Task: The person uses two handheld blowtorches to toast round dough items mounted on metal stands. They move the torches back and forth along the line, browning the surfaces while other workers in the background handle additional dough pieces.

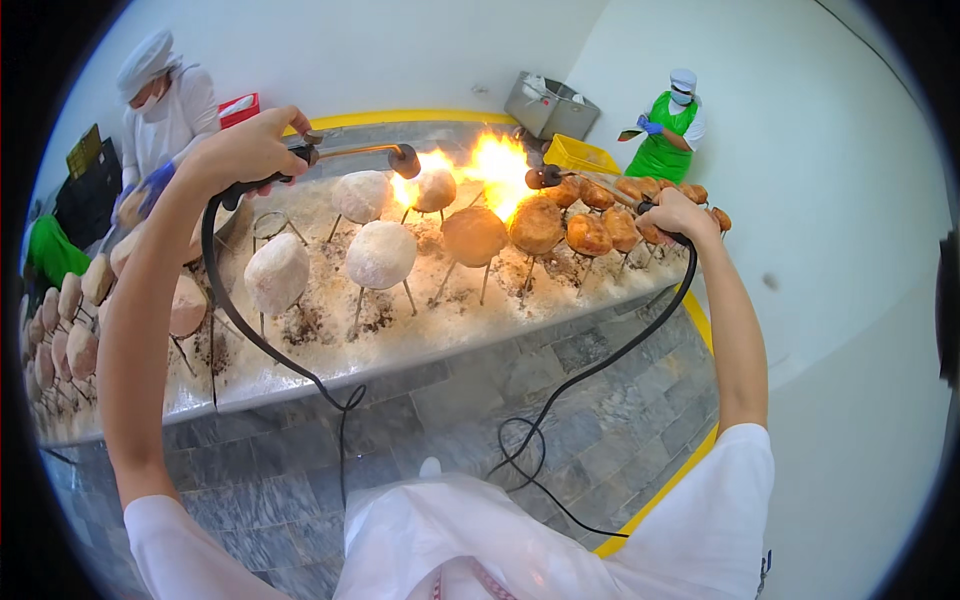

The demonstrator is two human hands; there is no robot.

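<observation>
Left hand [245, 155]: fingers wrapped round left torch [404, 161], burner aimed right. Right hand [680, 212]: fingers wrapped round right torch [543, 177], burner aimed left. Flames [497, 165] between burners, at the back pieces. Pieces sit on wire stands on the surface [430, 338]: pale pieces [382, 255] left, browned pieces [537, 225] right. Black hoses [208, 240] trail from both torches. Co-workers upper left [175, 110] and upper right [670, 130].

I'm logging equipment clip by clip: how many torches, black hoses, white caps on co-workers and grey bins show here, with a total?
Torches: 2
Black hoses: 2
White caps: 2
Grey bin: 1
Total: 7
</observation>
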